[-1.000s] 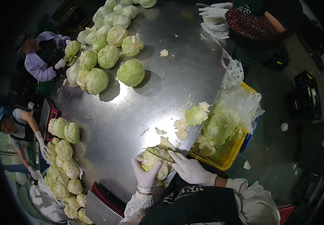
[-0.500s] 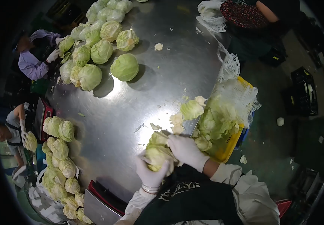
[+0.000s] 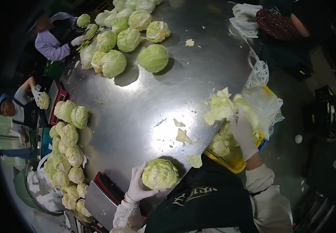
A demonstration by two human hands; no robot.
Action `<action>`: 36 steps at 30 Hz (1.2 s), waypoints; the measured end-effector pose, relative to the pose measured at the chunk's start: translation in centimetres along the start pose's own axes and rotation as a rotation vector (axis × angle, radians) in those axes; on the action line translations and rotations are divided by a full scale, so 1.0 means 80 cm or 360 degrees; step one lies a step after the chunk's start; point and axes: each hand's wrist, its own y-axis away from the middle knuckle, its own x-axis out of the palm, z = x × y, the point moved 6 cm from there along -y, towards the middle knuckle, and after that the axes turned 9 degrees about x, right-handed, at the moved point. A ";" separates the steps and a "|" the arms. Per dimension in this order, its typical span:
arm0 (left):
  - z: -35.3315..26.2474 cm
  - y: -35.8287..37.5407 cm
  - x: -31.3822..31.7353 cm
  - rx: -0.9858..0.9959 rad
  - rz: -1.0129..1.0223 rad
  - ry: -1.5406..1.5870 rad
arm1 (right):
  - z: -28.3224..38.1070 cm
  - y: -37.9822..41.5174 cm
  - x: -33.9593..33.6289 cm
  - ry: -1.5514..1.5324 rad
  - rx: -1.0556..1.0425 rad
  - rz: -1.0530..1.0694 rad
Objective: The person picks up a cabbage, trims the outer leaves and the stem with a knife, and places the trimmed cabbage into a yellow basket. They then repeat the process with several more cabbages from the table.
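A trimmed cabbage (image 3: 160, 174) rests at the near edge of the metal table, and my gloved left hand (image 3: 139, 185) curls round its left side. Off to the right, my gloved right hand (image 3: 243, 132) is raised over a yellow crate (image 3: 236, 165). Loose pale-green cabbage leaves (image 3: 219, 105) are gripped at its fingers, which the leaves partly hide. More leaves (image 3: 220, 143) fill the crate below, and white netting (image 3: 263, 105) drapes over its far side. Torn leaf scraps (image 3: 182, 136) lie on the table between my hands.
Whole cabbages (image 3: 113, 64) are grouped at the far left of the steel table (image 3: 117, 112), and more cabbages (image 3: 69, 134) line its left edge. A scale (image 3: 102, 204) stands beside my left forearm. Co-workers are at the left, and another person's gloved hand (image 3: 247, 11) holds netting at top right.
My right hand has left the cabbage and moved right, over the crate, with leaves in it. The cabbage, now rounder, stays in my left hand. The leaves at the table edge were lifted away.
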 end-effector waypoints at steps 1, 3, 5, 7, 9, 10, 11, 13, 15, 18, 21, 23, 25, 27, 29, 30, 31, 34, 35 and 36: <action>-0.001 0.004 0.001 -0.0006 -0.0021 -0.0011 | 0.008 0.005 -0.019 0.0103 -0.0083 -0.0164; 0.021 0.013 0.003 -0.0388 -0.0398 0.0821 | 0.029 0.028 -0.034 0.0146 -0.0148 -0.0222; 0.058 0.035 0.000 -0.0558 -0.0541 0.0869 | 0.043 0.052 -0.033 0.0193 -0.0218 -0.0274; 0.065 0.040 -0.003 -0.0614 -0.0939 0.0902 | 0.060 0.078 -0.005 0.0154 -0.0203 -0.0095; 0.039 0.015 -0.009 -0.0280 -0.0931 0.0391 | 0.068 0.106 0.040 0.0199 -0.0415 0.0137; 0.026 0.000 -0.004 -0.0215 -0.0919 0.0443 | 0.080 0.121 0.057 0.0132 -0.0583 0.0259; 0.018 -0.008 -0.001 -0.0146 -0.0905 0.0495 | 0.088 0.138 0.075 0.0102 -0.0559 0.0485; 0.021 -0.012 0.002 -0.0139 -0.0860 0.0447 | 0.118 0.159 0.089 -0.0046 -0.0622 0.0640; 0.004 -0.016 0.017 -0.0079 -0.0918 0.0106 | 0.144 0.180 0.106 -0.0028 -0.0793 0.0939; -0.002 -0.017 0.032 -0.0113 -0.1015 -0.0142 | 0.171 0.197 0.115 -0.0018 -0.0983 0.0951; -0.007 -0.018 0.043 -0.0121 -0.1053 -0.0306 | 0.178 0.210 0.127 0.0083 -0.1062 0.0947; -0.037 -0.029 0.049 -0.0011 -0.0962 -0.0813 | 0.186 0.212 0.127 0.0042 -0.1100 0.0999; -0.034 -0.030 0.052 -0.0008 -0.0987 -0.0769 | 0.194 0.212 0.118 0.0187 -0.1149 0.0917; -0.031 -0.032 0.053 0.0019 -0.1005 -0.0781 | 0.192 0.210 0.120 0.0178 -0.1279 0.0784; -0.028 -0.033 0.055 0.0050 -0.1015 -0.0759 | 0.198 0.206 0.120 0.0150 -0.1237 0.0804; -0.029 -0.033 0.056 0.0068 -0.1022 -0.0786 | 0.204 0.203 0.120 0.0159 -0.1232 0.0805; -0.030 -0.033 0.057 0.0087 -0.1023 -0.0814 | 0.212 0.201 0.121 0.0271 -0.1256 0.0741; -0.030 -0.036 0.058 0.0090 -0.1024 -0.0834 | 0.220 0.196 0.133 0.0343 -0.1249 0.0690; -0.030 -0.036 0.059 0.0093 -0.1019 -0.0819 | 0.221 0.195 0.136 0.0300 -0.1228 0.0720; -0.031 -0.035 0.058 0.0075 -0.1021 -0.0857 | 0.222 0.194 0.137 0.0312 -0.1218 0.0715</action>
